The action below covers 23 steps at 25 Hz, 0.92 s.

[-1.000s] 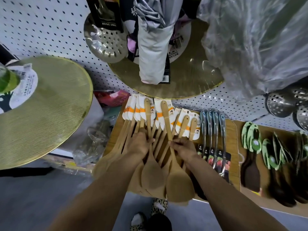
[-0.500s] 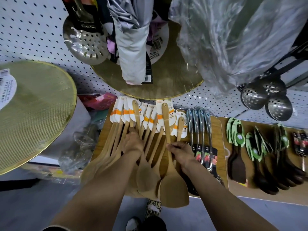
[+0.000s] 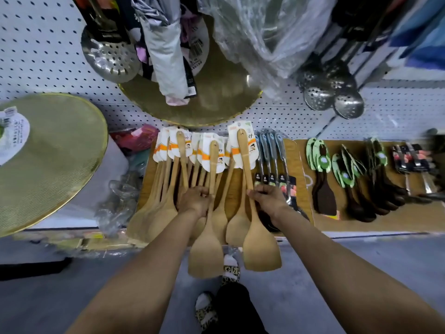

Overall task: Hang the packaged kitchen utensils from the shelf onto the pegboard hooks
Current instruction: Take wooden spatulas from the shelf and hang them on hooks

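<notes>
Several wooden spatulas with white and orange card tags (image 3: 168, 179) lie fanned on a wooden shelf (image 3: 293, 162). My left hand (image 3: 196, 201) grips the handle of one spatula (image 3: 207, 251) whose blade hangs over the shelf's front edge. My right hand (image 3: 267, 198) pinches the handle of another spatula (image 3: 261, 249), its tag near the pegboard (image 3: 43, 61). The pegboard hooks themselves are hidden behind hanging goods.
Metal-handled utensils (image 3: 272, 157) lie right of the spatulas, with dark spatulas on green cards (image 3: 322, 189) further right. Round gold mesh screens (image 3: 48, 160) hang left and centre. Steel skimmers (image 3: 334, 97), a plastic-wrapped item (image 3: 260, 32) and a grey bundle (image 3: 166, 59) hang above.
Both hands have drawn their spatulas toward me, so the blades now overhang the shelf edge further. My view has shifted right, showing more of the dark utensils.
</notes>
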Tool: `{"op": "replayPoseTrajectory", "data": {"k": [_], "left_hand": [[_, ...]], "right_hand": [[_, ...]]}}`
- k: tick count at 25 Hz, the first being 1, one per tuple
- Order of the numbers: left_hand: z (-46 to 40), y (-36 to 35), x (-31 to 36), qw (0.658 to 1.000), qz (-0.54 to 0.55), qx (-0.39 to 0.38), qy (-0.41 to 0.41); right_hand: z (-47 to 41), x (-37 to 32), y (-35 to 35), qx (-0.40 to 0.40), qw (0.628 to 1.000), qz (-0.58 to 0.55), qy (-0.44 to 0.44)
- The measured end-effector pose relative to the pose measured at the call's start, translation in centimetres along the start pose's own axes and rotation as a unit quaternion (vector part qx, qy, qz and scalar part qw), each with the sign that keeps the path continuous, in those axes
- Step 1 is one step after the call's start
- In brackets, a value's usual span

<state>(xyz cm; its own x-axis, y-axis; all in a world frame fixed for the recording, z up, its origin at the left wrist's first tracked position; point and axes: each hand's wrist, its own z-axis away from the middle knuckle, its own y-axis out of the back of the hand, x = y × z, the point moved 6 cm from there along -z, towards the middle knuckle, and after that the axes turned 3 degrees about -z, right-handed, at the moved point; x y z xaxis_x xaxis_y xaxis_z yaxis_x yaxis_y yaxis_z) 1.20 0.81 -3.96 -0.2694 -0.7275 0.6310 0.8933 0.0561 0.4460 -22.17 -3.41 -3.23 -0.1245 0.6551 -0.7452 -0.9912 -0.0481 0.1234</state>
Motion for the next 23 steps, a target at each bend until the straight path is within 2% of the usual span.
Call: {"op": "replayPoseTrajectory", "data": {"k": [6, 12, 15, 19, 23], "left_hand": [[7.5, -5.1, 2.4, 0.997, 0.003, -0.033, -0.072], [16.5, -12.4, 8.2, 0.987, -0.009, -0.062, -0.149], [21.1, -18.6, 12.0, 0.974, -0.038, -0.081, -0.206], [30.4, -29.3, 18.9, 0.962, -0.013, -0.109, -0.252], [38.0, -39.9, 26.4, 0.945, 0.02, -0.143, -0.295]], "right_hand": [[4.6, 1.3, 7.4, 0.041, 0.998, -0.03, 0.034], [9.6, 0.1, 18.8, 0.057, 0.99, -0.095, 0.088], [12.2, -0.3, 27.0, 0.073, 0.985, -0.098, 0.118], [16.3, -0.8, 42.9, 0.113, 0.972, -0.127, 0.164], [20.4, -2.9, 58.0, 0.177, 0.939, -0.177, 0.237]]}}
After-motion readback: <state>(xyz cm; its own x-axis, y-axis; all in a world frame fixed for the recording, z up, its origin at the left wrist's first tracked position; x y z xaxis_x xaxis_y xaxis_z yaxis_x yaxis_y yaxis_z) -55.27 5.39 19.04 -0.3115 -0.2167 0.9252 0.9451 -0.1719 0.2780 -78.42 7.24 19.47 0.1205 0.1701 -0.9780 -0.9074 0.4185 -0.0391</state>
